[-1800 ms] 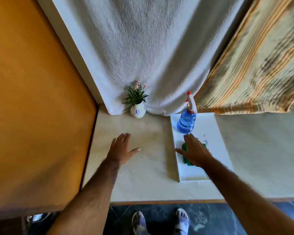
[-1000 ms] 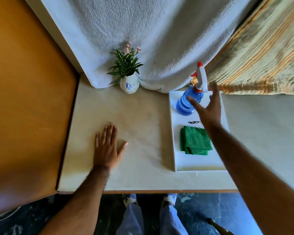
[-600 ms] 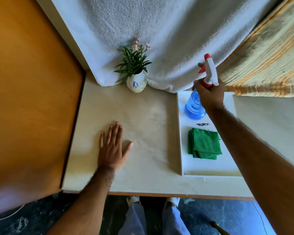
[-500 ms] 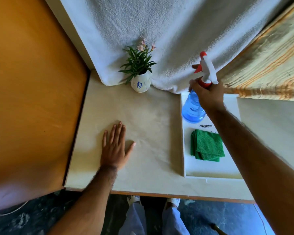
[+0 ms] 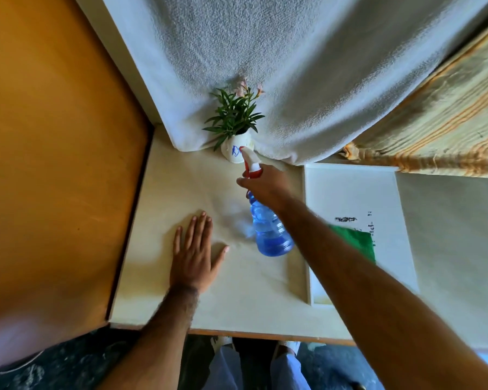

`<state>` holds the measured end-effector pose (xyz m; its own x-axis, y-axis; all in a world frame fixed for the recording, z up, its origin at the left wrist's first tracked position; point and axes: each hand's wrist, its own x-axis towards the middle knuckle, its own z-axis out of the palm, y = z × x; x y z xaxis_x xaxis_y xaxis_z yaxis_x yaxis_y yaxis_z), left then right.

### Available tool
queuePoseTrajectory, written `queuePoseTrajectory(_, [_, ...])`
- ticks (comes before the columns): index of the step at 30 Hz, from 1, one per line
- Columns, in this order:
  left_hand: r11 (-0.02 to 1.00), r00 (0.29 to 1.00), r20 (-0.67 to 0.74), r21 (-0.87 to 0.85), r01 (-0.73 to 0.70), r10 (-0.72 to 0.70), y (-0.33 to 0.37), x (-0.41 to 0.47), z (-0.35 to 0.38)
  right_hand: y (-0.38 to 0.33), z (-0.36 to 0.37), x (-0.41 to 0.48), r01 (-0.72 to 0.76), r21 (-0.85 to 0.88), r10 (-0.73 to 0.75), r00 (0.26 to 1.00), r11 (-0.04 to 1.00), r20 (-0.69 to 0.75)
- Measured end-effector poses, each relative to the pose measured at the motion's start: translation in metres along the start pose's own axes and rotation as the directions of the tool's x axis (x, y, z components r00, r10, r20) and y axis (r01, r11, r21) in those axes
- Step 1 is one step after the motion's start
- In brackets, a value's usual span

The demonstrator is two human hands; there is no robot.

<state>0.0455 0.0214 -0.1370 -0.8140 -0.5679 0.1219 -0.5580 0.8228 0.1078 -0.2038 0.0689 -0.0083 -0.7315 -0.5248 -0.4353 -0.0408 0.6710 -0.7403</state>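
- Blue see-through plastic: the spray bottle [image 5: 269, 232] hangs tilted just in front of the plant pot [image 5: 235, 149], part full, so likely light and sloshy.
- Your right hand [image 5: 265, 184] curls round its neck below the trigger; grip there, as the thin body probably flexes.
- Your left hand [image 5: 193, 257] lies flat on the surface [image 5: 251, 291], holding nothing.

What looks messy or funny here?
Black specks mark the white tray just behind the green cloth; dirt or print, too small to tell. The spray bottle tilts only because the right hand grips it.
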Motion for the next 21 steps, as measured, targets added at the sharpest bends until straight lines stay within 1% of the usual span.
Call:
queuePoseTrajectory(4, [1.0,1.0,0.006,-0.001,0.0,0.0,-0.001,-0.001,0.0,-0.009,0.008,0.005,-0.044,-0.133,0.035,0.997,0.99,-0.071])
queuePoseTrajectory(7, [1.0,1.0,0.011,-0.006,0.004,-0.004,-0.001,0.0,-0.001,-0.012,0.013,0.006,-0.072,-0.157,0.064,0.996,0.985,-0.057])
queuePoseTrajectory(10, [1.0,1.0,0.017,-0.016,0.005,-0.005,-0.001,0.0,-0.002,-0.013,0.014,0.008,-0.084,-0.186,0.069,0.994,0.979,-0.087])
queuePoseTrajectory(13, [1.0,0.999,0.042,-0.011,0.01,-0.009,-0.001,0.0,-0.004,-0.011,0.015,0.009,-0.12,-0.13,0.111,0.991,0.984,-0.073])
queuePoseTrajectory(17, [1.0,0.998,0.061,-0.007,0.014,-0.013,-0.002,0.0,-0.006,-0.009,0.01,0.008,-0.116,-0.085,0.109,0.991,0.99,-0.082])
queuePoseTrajectory(19, [1.0,0.998,0.06,-0.012,0.014,-0.013,-0.002,0.0,-0.007,-0.006,0.004,0.003,-0.1,-0.064,0.093,0.99,0.993,-0.104])
queuePoseTrajectory(21, [1.0,0.998,0.059,-0.016,0.014,-0.013,-0.002,0.0,-0.007,-0.004,-0.002,-0.005,-0.072,-0.005,0.071,0.987,0.997,-0.143])
